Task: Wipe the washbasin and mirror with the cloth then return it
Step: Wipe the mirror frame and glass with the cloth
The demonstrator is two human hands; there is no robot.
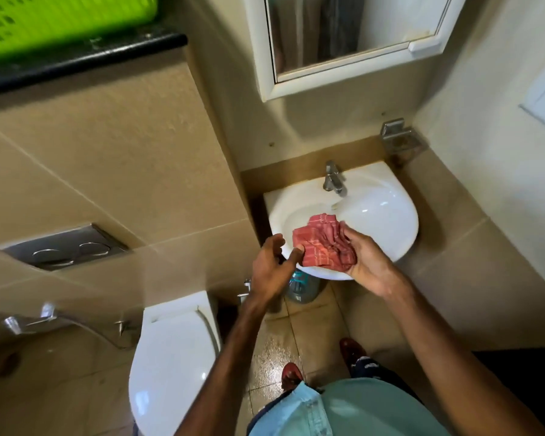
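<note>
One white ceramic washbasin [403,221], one chrome tap [333,180], one white-framed mirror [343,29] and one red checked cloth [321,243] are here. There are two bare hands, the left hand [271,265] and the right hand [370,265]. There is one white toilet [173,357], one chrome flush plate [65,247] with two round buttons, one lime-green plastic basket [60,23] and two dark red shoes [291,374].

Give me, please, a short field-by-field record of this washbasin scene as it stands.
washbasin: white, tap at its back
cloth: red checked, bunched, over the washbasin's front
right hand: holds the cloth, fingers curled round it
left hand: touches the cloth's left corner; pinch unclear
mirror: mounted above the washbasin, no hand on it
</note>
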